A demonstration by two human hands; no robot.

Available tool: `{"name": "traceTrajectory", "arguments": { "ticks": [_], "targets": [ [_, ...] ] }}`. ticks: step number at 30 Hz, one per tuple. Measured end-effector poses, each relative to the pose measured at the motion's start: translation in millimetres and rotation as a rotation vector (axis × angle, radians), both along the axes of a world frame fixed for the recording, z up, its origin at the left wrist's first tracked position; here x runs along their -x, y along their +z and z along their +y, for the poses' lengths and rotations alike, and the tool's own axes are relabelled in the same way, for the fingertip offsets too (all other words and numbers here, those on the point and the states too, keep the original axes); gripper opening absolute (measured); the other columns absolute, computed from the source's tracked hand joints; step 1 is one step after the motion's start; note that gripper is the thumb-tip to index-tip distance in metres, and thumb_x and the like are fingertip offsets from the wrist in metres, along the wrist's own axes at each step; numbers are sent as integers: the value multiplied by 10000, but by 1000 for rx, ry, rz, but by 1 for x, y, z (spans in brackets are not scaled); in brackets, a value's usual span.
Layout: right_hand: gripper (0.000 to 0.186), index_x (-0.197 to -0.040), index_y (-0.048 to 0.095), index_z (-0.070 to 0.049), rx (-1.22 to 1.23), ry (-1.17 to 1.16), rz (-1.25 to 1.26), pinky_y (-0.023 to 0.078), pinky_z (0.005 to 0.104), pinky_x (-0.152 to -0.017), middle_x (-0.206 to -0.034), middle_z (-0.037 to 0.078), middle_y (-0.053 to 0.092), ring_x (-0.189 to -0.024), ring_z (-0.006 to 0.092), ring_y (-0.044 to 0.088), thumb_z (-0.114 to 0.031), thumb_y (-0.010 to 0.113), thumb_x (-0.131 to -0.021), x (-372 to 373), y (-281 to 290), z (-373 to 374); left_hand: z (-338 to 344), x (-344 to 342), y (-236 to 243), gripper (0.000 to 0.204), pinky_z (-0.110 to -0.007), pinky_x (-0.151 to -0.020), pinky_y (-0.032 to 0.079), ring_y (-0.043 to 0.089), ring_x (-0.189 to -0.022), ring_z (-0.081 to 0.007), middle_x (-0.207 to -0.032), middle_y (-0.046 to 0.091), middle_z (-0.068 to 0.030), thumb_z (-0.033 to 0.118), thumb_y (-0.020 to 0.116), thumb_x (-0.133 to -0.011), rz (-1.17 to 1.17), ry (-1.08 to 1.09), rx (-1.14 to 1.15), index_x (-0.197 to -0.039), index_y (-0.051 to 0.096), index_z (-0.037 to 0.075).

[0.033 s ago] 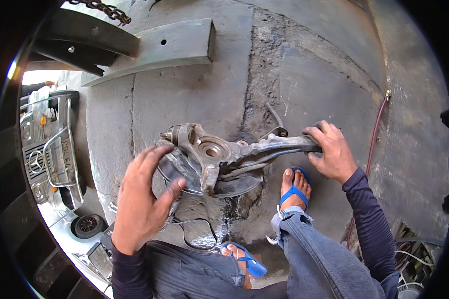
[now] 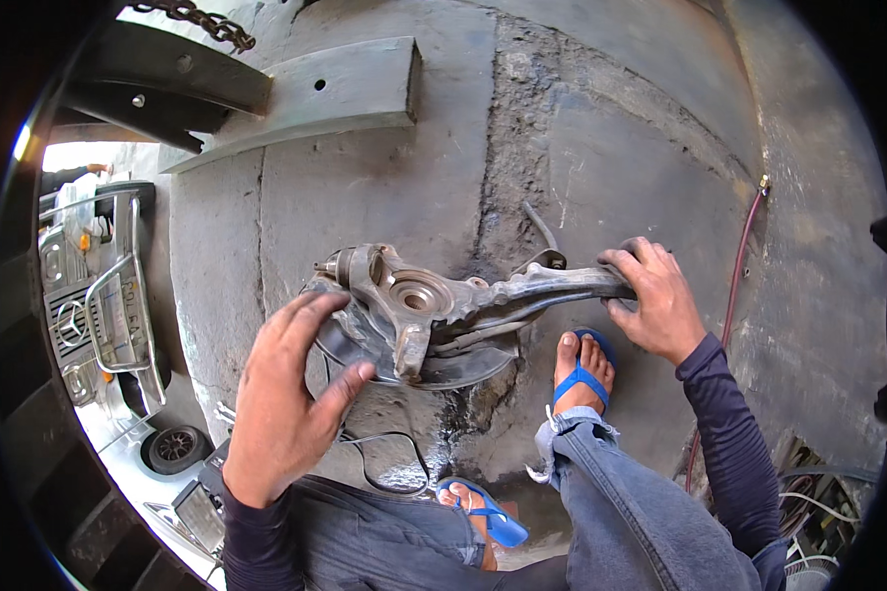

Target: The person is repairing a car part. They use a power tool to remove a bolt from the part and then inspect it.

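A worn metal steering knuckle (image 2: 419, 295) lies with its round hub bore facing up, and a dark curved dust shield (image 2: 473, 369) shows beneath it. Its long arm stretches to the right, where my right hand (image 2: 655, 300) is closed round the end. At the knuckle's left side my left hand (image 2: 291, 394) is open, thumb and fingers spread around the shield's left edge. Its fingertips overlap the shield in view; whether they touch it I cannot tell. A thin dark bent rod or hose (image 2: 540, 227) sticks out behind the arm.
A thick grey beam (image 2: 345, 89) and a hanging chain (image 2: 207, 20) are at the upper left. A red hose (image 2: 739, 271) runs along the right. My feet in blue sandals (image 2: 503, 527) are close below the knuckle. A thin black loop (image 2: 365, 463) lies nearby; a white vehicle (image 2: 118, 315) stands left.
My left hand has shifted very slightly right and down. My right hand and the knuckle stay in place.
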State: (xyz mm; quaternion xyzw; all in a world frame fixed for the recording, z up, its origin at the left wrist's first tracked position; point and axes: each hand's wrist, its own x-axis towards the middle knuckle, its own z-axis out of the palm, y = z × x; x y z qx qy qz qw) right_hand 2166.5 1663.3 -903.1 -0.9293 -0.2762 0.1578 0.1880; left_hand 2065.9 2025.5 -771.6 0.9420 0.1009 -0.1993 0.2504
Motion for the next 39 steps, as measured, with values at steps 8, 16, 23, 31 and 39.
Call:
{"name": "traceTrajectory", "arguments": {
  "ticks": [8, 16, 23, 31, 39],
  "targets": [
    [423, -1149, 659, -46, -151, -51, -132, 494, 437, -854, -1061, 143, 619, -980, 348, 607, -91, 769, -743, 46, 17, 10, -6, 2, 3, 678, -423, -1087, 449, 589, -1270, -369, -1365, 611, -204, 209, 857, -774, 55, -80, 99, -1369, 579, 44],
    [483, -1323, 594, -56, -150, -1, 199, 522, 418, -816, -946, 120, 641, -877, 307, 645, -156, 691, -861, 85, 3, 27, -10, 11, -4, 667, -432, -1042, 473, 587, -1258, -393, -1314, 634, -218, 222, 867, -744, -56, -172, -64, -1320, 600, 16],
    [442, -1337, 574, -9, -376, -430, 849, 550, 360, -728, -928, 93, 678, -799, 210, 661, -158, 672, -933, 89, -19, 24, -6, 9, -8, 630, -424, -923, 521, 672, -1085, -392, -1189, 689, -220, 244, 881, -702, -47, -76, 22, -1237, 651, 3],
    [337, -1303, 563, -63, -1038, -966, 1328, 541, 297, -638, -932, 53, 670, -737, 146, 652, -126, 640, -981, 86, -57, 48, -7, 7, -6, 628, -414, -946, 519, 676, -1123, -378, -1178, 705, -218, 246, 891, -685, -16, -35, 21, -1223, 672, 5],
    [260, -1208, 577, -49, -1134, -1047, 1327, 556, 348, -657, -897, 74, 673, -754, 181, 667, -78, 626, -955, 83, -72, 34, -10, 8, -6, 642, -385, -943, 535, 699, -1105, -366, -1176, 713, -213, 142, 898, -667, -44, -23, 6, -1243, 658, -8]
  ]
}}
